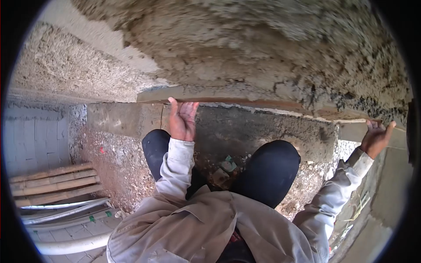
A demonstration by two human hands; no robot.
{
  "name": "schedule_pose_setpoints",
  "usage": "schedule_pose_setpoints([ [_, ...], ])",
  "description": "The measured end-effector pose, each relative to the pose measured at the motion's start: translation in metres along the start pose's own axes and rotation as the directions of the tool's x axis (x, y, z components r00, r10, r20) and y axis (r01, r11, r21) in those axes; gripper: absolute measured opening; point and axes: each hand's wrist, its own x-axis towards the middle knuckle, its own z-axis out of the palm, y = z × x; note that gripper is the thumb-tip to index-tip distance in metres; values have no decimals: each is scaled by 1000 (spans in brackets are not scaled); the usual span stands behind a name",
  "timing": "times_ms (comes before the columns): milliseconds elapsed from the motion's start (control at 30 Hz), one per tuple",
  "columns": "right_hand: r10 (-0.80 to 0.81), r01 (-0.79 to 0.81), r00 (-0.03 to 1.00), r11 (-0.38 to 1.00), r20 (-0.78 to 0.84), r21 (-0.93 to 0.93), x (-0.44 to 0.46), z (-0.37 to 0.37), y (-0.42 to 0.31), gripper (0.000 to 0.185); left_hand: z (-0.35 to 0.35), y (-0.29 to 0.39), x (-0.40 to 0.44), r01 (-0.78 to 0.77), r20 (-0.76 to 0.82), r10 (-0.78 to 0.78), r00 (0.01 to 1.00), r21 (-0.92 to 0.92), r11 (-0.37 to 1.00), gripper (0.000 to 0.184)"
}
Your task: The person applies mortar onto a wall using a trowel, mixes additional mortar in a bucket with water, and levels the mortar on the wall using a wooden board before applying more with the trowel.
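A long, narrow wooden board (263,104) lies lengthwise against the foot of a rough, patchily plastered wall (263,52). My left hand (183,120) grips its near edge left of centre, thumb raised and fingers curled over the edge. Far to the right, my right hand (376,139) holds the same board close to its right end, with the fingertips partly hidden behind the edge. Directly below the board runs a grey concrete ledge (245,131), with my bent knees in front of it.
Bamboo poles (57,184) and white pipes (74,243) with green tape lie at the left. Gravelly ground (127,171) with small debris surrounds my legs. A grey block wall (37,140) stands at far left, and a concrete slab (390,188) borders the right side.
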Motion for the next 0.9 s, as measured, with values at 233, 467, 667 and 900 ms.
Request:
schedule_pose_setpoints([
  [233,-21,22,997,1000,-75,11,-59,49,6,39,-28,61,27,-92,-45,93,995,21,996,49],
  [467,17,-27,997,990,73,142,-65,49,12,28,-13,85,19,-185,-98,198,975,128,974,41],
  [667,-8,16,998,991,-63,132,-11,17,-12,31,32,78,-10,-217,-88,230,969,138,966,36],
  [900,44,-34,991,996,-125,88,-25,33,-23,29,32,91,-4,-253,-72,264,962,133,958,39],
])
